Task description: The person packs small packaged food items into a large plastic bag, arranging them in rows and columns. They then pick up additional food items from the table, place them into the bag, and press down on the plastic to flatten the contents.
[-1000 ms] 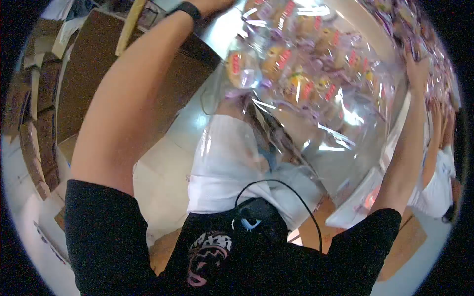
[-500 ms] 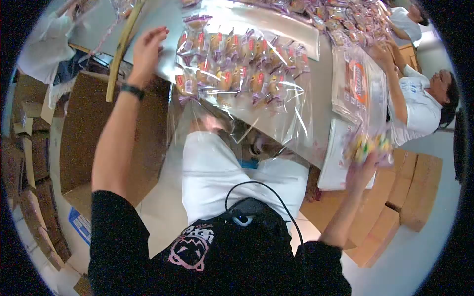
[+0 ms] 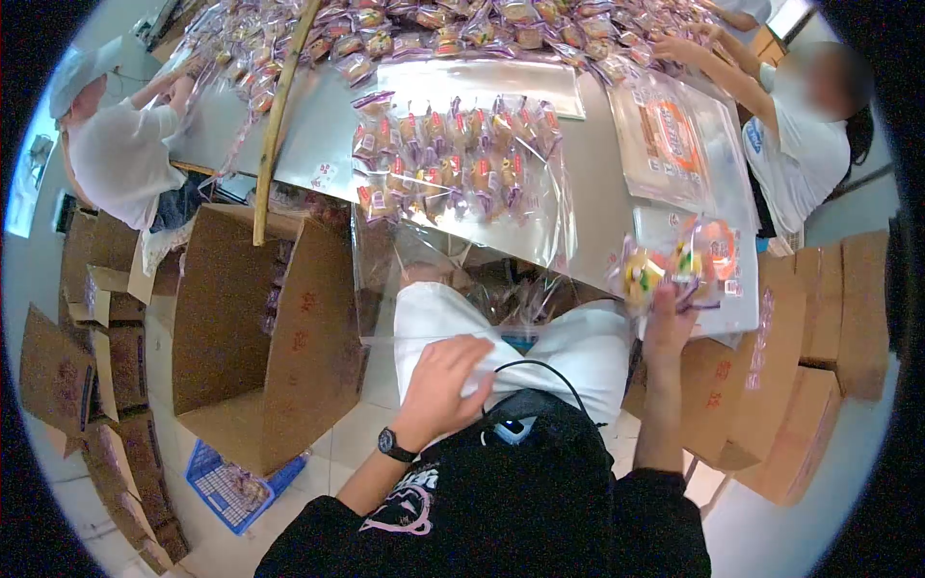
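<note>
My left hand (image 3: 443, 385), with a dark watch on its wrist, is over my lap, fingers apart and holding nothing. On the right, my right hand (image 3: 670, 323) grips small wrapped snacks (image 3: 644, 275) with yellow and green showing through clear wrappers. These snacks are just above a white stack of printed bags (image 3: 737, 299). A large clear plastic bag (image 3: 554, 226) lies on the metal table (image 3: 332, 154) and hangs over its front edge. Inside it, rows of wrapped snacks (image 3: 453, 178) lie side by side. Neither hand touches the large bag.
Many loose wrapped snacks (image 3: 448, 39) cover the table's far side. A wooden stick (image 3: 279, 125) crosses the left part. Printed bags (image 3: 665, 135) lie at the right. Open cardboard boxes (image 3: 313, 337) and a blue crate (image 3: 231, 491) are below. Co-workers (image 3: 125, 154) (image 3: 800, 144) stand on both sides.
My left hand has come down from the table's left side to my lap. My right hand has shifted left with the small snacks. The view has shifted, showing more of the far snack pile.
</note>
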